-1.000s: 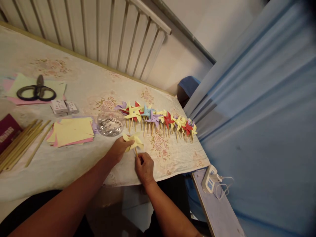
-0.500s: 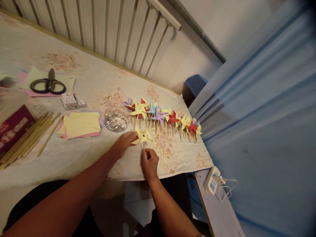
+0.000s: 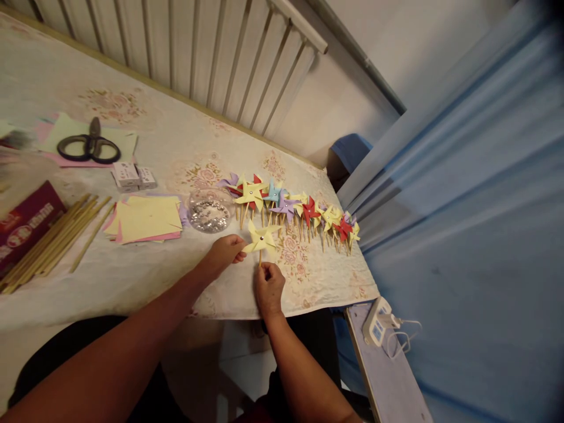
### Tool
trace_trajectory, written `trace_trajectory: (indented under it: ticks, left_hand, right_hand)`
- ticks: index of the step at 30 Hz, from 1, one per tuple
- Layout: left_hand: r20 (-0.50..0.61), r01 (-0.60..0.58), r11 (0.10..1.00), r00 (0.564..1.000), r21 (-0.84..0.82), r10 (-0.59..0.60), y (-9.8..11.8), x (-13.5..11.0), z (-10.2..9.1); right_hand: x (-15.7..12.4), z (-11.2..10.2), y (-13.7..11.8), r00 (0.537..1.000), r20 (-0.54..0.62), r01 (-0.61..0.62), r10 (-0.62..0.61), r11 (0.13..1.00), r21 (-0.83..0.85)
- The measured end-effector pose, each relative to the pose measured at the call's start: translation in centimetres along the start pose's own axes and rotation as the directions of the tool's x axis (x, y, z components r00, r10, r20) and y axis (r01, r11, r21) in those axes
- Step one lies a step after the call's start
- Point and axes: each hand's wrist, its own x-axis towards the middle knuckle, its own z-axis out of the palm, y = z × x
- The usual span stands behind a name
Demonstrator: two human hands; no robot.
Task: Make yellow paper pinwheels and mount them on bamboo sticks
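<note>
A pale yellow paper pinwheel [image 3: 261, 238] on a thin stick stands over the near part of the table, a dark pin at its middle. My right hand [image 3: 269, 288] is closed around the stick just below the blades. At the pinwheel's left blade, my left hand [image 3: 225, 254] has its fingers curled with the tips at the paper; the exact grip is small to see. Behind it lies a row of finished pinwheels [image 3: 286, 205] in yellow, red, purple and blue. A clear round dish [image 3: 210, 212] of small metal pins sits behind my left hand.
Left of the dish lies a stack of coloured paper squares [image 3: 147, 218], then a bundle of sticks [image 3: 57, 241] by a dark red box [image 3: 30, 223]. Scissors [image 3: 90, 144] rest on more paper near small white boxes [image 3: 132, 176]. A power strip [image 3: 378, 322] lies right of the table.
The pinwheel's blades have turned slightly, and it sits a little further right and up. My left hand's fingers have shifted at the blade tip. My right hand keeps its hold on the stick.
</note>
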Motion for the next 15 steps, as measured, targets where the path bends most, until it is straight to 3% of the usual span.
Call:
trace_trajectory:
  ticks: [15]
  left_hand:
    - [0.1, -0.099, 0.959, 0.992, 0.265, 0.075, -0.51, 0.03, -0.02]
  right_hand:
    - [0.05, 0.12, 0.33, 0.998, -0.043, 0.056, -0.055, 0.998, 0.005]
